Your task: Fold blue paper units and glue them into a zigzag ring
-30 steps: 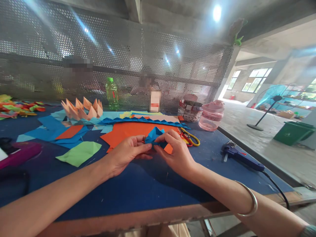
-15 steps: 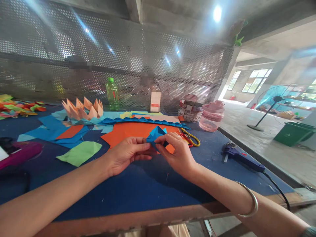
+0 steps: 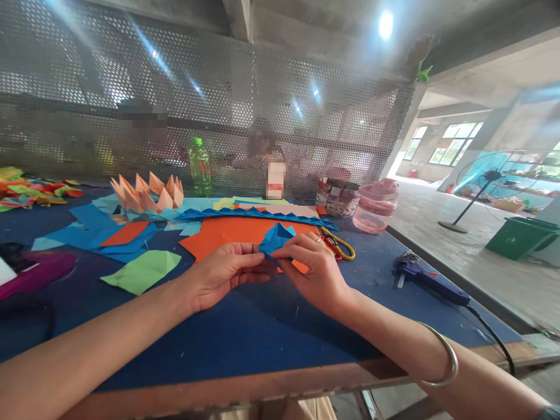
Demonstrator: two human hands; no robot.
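Observation:
A folded piece of blue paper (image 3: 276,235) is held between my two hands, above the near side of the table. My left hand (image 3: 227,271) pinches its left side between thumb and fingers. On its right side, the fingertips of my right hand (image 3: 317,265) press on the paper. Behind it lies a stack of orange paper (image 3: 223,234), partly hidden by my hands. A long blue folded-paper strip (image 3: 258,214) with pointed tips stretches across the back of the orange sheets. Scissors with red and yellow handles (image 3: 339,244) lie just beyond my right hand.
A peach folded-paper ring (image 3: 146,195) stands back left by blue paper sheets (image 3: 94,224). A green sheet (image 3: 142,271) lies near my left forearm. A glue gun (image 3: 431,280) rests at right. A green bottle (image 3: 200,169), a round container (image 3: 336,198) and a pink jar (image 3: 375,207) stand behind.
My right hand's fingers have shifted slightly on the blue paper. Otherwise both hands keep nearly the same place.

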